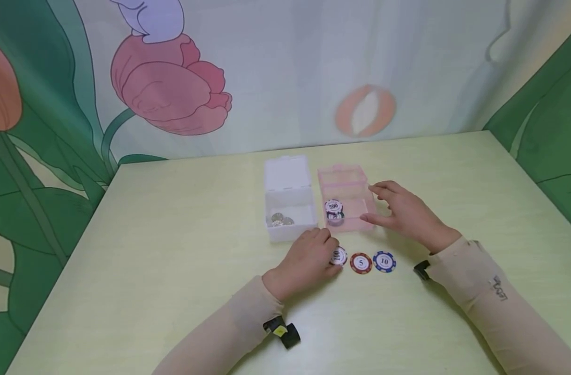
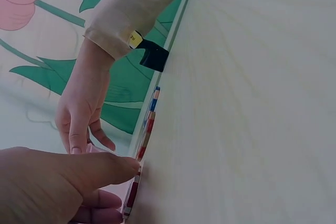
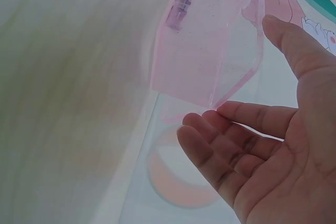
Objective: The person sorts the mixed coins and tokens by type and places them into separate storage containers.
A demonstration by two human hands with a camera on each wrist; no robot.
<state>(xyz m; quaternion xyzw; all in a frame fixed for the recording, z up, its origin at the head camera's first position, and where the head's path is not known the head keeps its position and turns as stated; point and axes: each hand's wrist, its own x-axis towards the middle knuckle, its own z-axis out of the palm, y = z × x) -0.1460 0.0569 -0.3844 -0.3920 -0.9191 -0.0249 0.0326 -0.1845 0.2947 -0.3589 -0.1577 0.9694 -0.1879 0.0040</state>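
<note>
My left hand (image 1: 308, 259) pinches a poker chip marked 100 (image 1: 340, 255) on the table, thumb at its near edge and fingers at its far side. To its right lie a red chip marked 5 (image 1: 361, 263) and a blue chip marked 10 (image 1: 384, 261). A pink transparent box (image 1: 350, 225) stands beyond them, lid raised, with several chips (image 1: 334, 209) inside, the top one marked 500. At the box's right side is my right hand (image 1: 409, 214), fingers loosely bent and thumb apart, holding nothing. Whether its fingertips touch the box is unclear.
A white box (image 1: 291, 234) stands left of the pink one, its lid (image 1: 287, 173) raised. Several silvery coin-like pieces (image 1: 278, 218) lie in it. The table (image 1: 187, 234) ends at a printed curtain (image 1: 285, 78) at the back.
</note>
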